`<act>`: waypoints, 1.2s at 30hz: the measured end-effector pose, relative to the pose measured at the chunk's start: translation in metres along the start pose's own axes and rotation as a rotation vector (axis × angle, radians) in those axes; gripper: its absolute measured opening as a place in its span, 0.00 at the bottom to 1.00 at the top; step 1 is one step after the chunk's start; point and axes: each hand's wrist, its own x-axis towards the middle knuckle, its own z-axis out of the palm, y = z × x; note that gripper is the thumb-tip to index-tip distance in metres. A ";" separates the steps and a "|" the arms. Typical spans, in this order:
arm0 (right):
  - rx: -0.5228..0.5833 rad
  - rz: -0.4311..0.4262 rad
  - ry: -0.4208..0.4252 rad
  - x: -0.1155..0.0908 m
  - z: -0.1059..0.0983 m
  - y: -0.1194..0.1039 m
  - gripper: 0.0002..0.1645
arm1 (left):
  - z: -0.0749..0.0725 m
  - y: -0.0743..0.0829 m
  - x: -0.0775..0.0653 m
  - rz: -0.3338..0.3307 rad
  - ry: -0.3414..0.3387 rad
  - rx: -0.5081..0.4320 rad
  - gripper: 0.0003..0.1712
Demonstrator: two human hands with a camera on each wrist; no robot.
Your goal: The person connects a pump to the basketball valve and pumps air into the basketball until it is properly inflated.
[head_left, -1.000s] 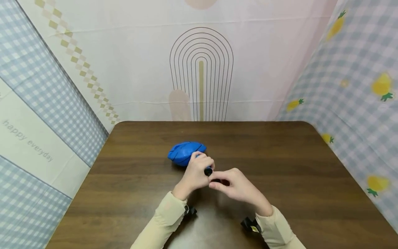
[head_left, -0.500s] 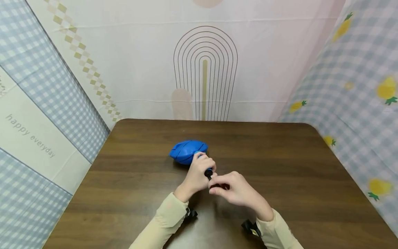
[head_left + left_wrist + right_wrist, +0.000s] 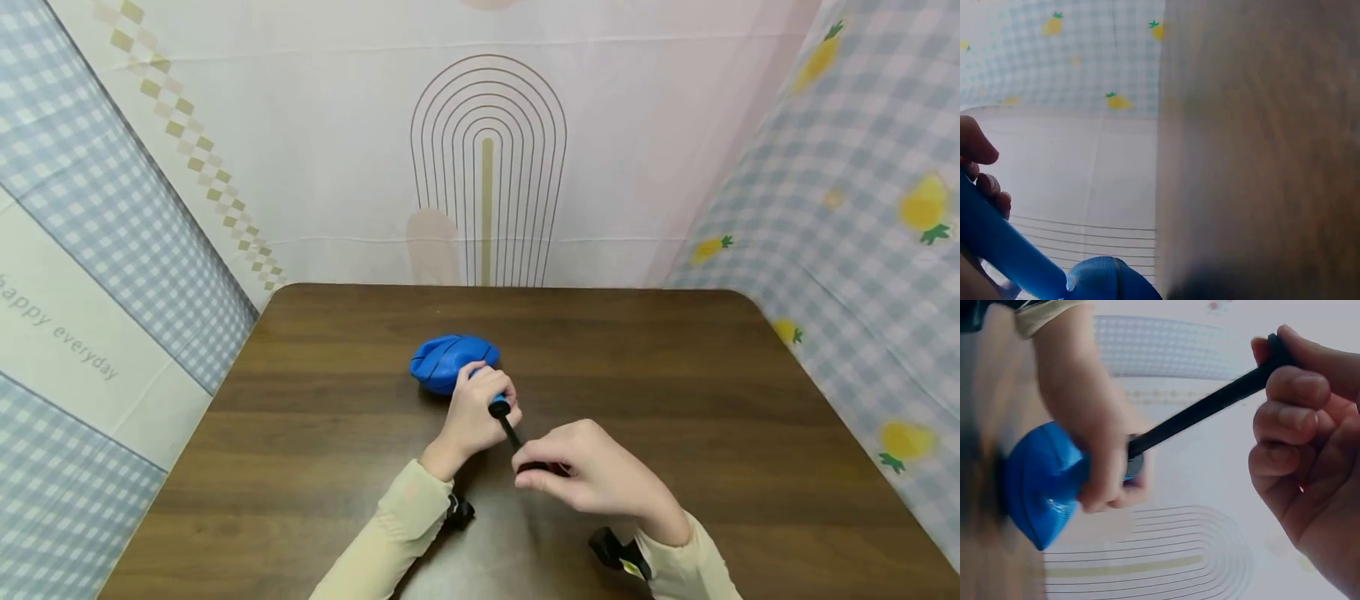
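Note:
A half-deflated blue ball with dark seam lines sits on the table in the head view. A hand pump with a blue barrel and a black plunger rod runs from the ball toward the person. My left hand grips the barrel close beside the ball, covering most of it. With thumb and fingers my right hand pinches the black handle at the rod's end. The rod is drawn out, a long stretch of it showing between the hands.
The brown wooden table spans the lower half of the head view. A white patterned cloth hangs behind it, with checked cloths at the sides. Each wrist wears a black camera mount.
My right hand has drawn back toward the person and slightly right, sliding the plunger rod out of the pump. The left hand and ball stay nearly in place.

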 end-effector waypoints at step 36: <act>0.119 -0.055 -0.164 -0.013 0.004 0.043 0.03 | -0.001 0.018 0.002 0.046 -0.086 0.073 0.12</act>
